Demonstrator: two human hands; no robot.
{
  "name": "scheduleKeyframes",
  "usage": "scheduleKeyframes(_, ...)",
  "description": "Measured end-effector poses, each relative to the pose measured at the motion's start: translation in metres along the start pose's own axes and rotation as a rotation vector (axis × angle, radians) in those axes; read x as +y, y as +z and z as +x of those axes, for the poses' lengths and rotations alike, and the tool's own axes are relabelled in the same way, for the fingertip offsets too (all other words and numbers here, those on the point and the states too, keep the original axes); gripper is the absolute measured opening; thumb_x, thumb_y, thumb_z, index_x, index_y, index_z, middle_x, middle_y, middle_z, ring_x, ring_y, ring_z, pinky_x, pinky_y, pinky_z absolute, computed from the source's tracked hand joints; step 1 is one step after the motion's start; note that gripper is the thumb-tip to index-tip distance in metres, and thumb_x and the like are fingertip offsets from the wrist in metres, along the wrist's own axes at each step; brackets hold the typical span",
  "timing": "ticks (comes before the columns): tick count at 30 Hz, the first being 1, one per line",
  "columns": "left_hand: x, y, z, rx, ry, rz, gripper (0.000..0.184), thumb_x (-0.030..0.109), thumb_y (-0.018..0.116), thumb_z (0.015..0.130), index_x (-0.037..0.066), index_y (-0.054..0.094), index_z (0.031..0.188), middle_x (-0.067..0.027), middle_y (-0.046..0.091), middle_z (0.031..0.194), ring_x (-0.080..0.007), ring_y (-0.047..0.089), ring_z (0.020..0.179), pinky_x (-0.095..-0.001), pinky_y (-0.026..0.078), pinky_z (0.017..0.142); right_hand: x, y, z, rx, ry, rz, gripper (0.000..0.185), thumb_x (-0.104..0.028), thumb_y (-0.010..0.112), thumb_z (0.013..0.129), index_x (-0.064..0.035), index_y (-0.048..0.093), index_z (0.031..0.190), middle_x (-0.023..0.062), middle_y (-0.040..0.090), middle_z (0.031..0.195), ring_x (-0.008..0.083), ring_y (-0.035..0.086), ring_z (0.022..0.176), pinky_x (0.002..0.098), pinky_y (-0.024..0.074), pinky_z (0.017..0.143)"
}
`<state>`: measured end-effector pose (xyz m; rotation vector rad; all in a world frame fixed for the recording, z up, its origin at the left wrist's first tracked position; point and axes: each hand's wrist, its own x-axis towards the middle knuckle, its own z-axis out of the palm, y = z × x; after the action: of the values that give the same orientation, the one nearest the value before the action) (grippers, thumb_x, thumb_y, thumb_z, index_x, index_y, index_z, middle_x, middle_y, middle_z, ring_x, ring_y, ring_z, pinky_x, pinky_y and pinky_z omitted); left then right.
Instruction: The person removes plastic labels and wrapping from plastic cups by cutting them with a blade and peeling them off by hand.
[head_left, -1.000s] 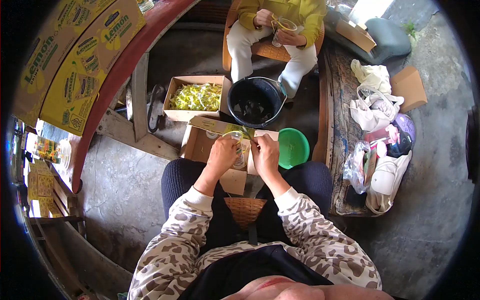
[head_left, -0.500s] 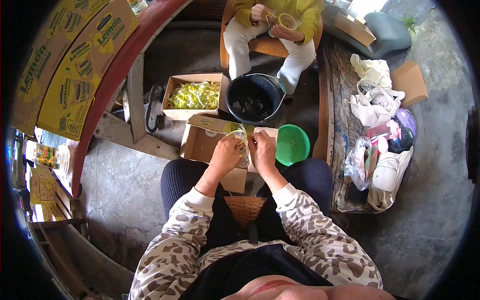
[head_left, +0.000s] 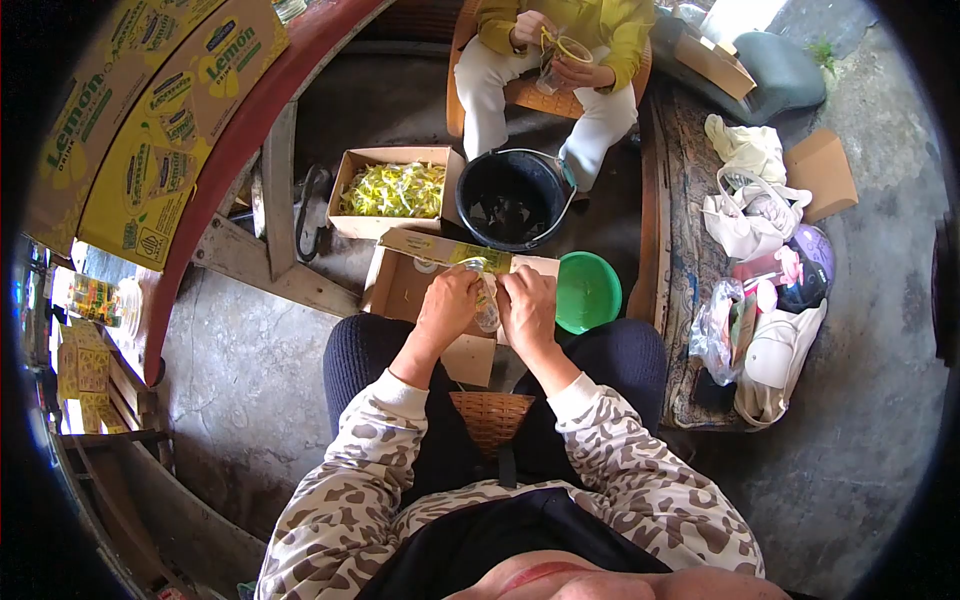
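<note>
A clear plastic cup [head_left: 487, 305] with a yellowish rim is held between my hands, above an open cardboard box [head_left: 393, 290]. My left hand [head_left: 448, 305] wraps its fingers round the cup's left side and rim. On the cup's right, my right hand [head_left: 527, 305] has its fingertips pinched together near the rim; what they pinch is too small to make out. Beyond the open box stands a carton filled with yellow and white strips [head_left: 395, 190].
A black bucket [head_left: 512, 200] and a green basin [head_left: 588, 292] stand beyond the box and to its right. Opposite sits a person [head_left: 560, 60] holding another cup. Bags [head_left: 745, 225] lie on a bench at right; lemon drink cartons [head_left: 165, 140] are at left.
The cup between my hands has tilted, and its rim is less visible from above. My right hand has shifted slightly. The other person's cup has also changed its tilt.
</note>
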<state>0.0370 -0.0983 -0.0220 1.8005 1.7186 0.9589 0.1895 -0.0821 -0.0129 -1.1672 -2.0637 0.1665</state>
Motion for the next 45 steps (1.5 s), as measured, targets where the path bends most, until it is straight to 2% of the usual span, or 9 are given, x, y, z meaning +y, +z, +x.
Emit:
scheduleKeyframes(2, 0.001, 0.001, 0.000, -0.009, 0.013, -0.003, 0.014, 0.008, 0.058, 0.086, -0.003, 0.064, 0.092, -0.0226, 0.063, 0.089, -0.0435, 0.061, 0.085, -0.0482, 0.048, 0.074, 0.000, 0.000, -0.001, -0.033, -0.040, -0.073, 0.017, -0.003, 0.067, 0.071, -0.0072, 0.063, 0.087, 0.0054, 0.054, 0.080, 0.0235, 0.057, 0.080, 0.0380, 0.0393, 0.073)
scheduleKeyframes(15, 0.013, 0.007, -0.008, -0.058, 0.037, 0.002, 0.012, 0.004, 0.056, 0.083, -0.003, 0.065, 0.088, -0.0213, 0.064, 0.090, -0.0409, 0.062, 0.087, -0.0467, 0.049, 0.077, 0.017, 0.023, -0.001, -0.019, 0.002, -0.095, 0.012, -0.003, 0.064, 0.071, -0.0056, 0.062, 0.083, 0.0074, 0.053, 0.076, 0.0246, 0.057, 0.079, 0.0394, 0.0394, 0.073)
scheduleKeyframes(17, 0.009, 0.011, -0.007, -0.072, 0.021, -0.007, 0.013, 0.004, 0.057, 0.082, -0.002, 0.066, 0.089, -0.0211, 0.064, 0.091, -0.0408, 0.062, 0.088, -0.0467, 0.050, 0.078, 0.020, 0.026, -0.002, 0.016, 0.026, -0.055, 0.010, -0.003, 0.065, 0.073, -0.0049, 0.064, 0.083, 0.0090, 0.056, 0.077, 0.0264, 0.058, 0.078, 0.0400, 0.0396, 0.071)
scheduleKeyframes(19, 0.011, 0.008, -0.005, -0.043, -0.002, 0.010, 0.015, 0.006, 0.058, 0.083, -0.002, 0.066, 0.091, -0.0209, 0.064, 0.093, -0.0408, 0.062, 0.088, -0.0470, 0.050, 0.078, 0.023, 0.027, -0.004, -0.081, 0.208, 0.167, 0.007, -0.004, 0.067, 0.076, -0.0045, 0.066, 0.084, 0.0097, 0.059, 0.080, 0.0275, 0.059, 0.076, 0.0397, 0.0399, 0.070)
scheduleKeyframes(21, 0.008, 0.005, -0.004, -0.040, -0.011, 0.027, 0.015, 0.008, 0.058, 0.083, -0.002, 0.066, 0.093, -0.0208, 0.064, 0.094, -0.0409, 0.062, 0.088, -0.0472, 0.050, 0.077, 0.021, 0.021, -0.005, -0.100, 0.211, 0.197, 0.006, -0.006, 0.068, 0.078, -0.0044, 0.067, 0.084, 0.0095, 0.061, 0.082, 0.0285, 0.059, 0.075, 0.0393, 0.0399, 0.069)
scheduleKeyframes(24, 0.004, 0.003, -0.003, -0.017, -0.013, 0.041, 0.016, 0.009, 0.058, 0.084, -0.001, 0.066, 0.094, -0.0204, 0.064, 0.094, -0.0411, 0.062, 0.088, -0.0475, 0.050, 0.077, 0.014, 0.011, 0.000, 0.000, 0.079, 0.144, 0.006, -0.002, 0.071, 0.075, -0.0012, 0.067, 0.079, 0.0126, 0.062, 0.075, 0.0311, 0.061, 0.063, 0.0397, 0.0447, 0.059)
scheduleKeyframes(27, 0.003, 0.001, -0.003, -0.013, -0.036, 0.056, 0.016, 0.010, 0.057, 0.085, 0.000, 0.066, 0.094, -0.0198, 0.064, 0.094, -0.0411, 0.062, 0.088, -0.0476, 0.050, 0.076, 0.012, 0.008, 0.000, 0.003, 0.164, 0.122, 0.007, -0.002, 0.072, 0.074, -0.0021, 0.066, 0.078, 0.0103, 0.060, 0.074, 0.0306, 0.060, 0.067, 0.0404, 0.0441, 0.064)
scheduleKeyframes(35, 0.001, -0.004, -0.001, -0.050, -0.053, 0.059, 0.016, 0.011, 0.057, 0.086, -0.001, 0.066, 0.093, -0.0193, 0.063, 0.091, -0.0410, 0.062, 0.087, -0.0477, 0.049, 0.074, -0.002, 0.000, -0.001, -0.035, 0.021, -0.030, 0.012, -0.001, 0.069, 0.072, -0.0057, 0.063, 0.083, 0.0075, 0.055, 0.079, 0.0263, 0.057, 0.077, 0.0385, 0.0393, 0.072)
scheduleKeyframes(45, -0.009, 0.005, -0.003, -0.087, 0.060, 0.058, 0.014, 0.009, 0.061, 0.082, -0.002, 0.066, 0.089, -0.0189, 0.063, 0.089, -0.0400, 0.063, 0.082, -0.0461, 0.050, 0.072, 0.012, 0.016, -0.004, -0.068, 0.106, -0.004, 0.008, -0.004, 0.067, 0.075, -0.0056, 0.062, 0.081, 0.0078, 0.055, 0.079, 0.0263, 0.057, 0.078, 0.0383, 0.0393, 0.072)
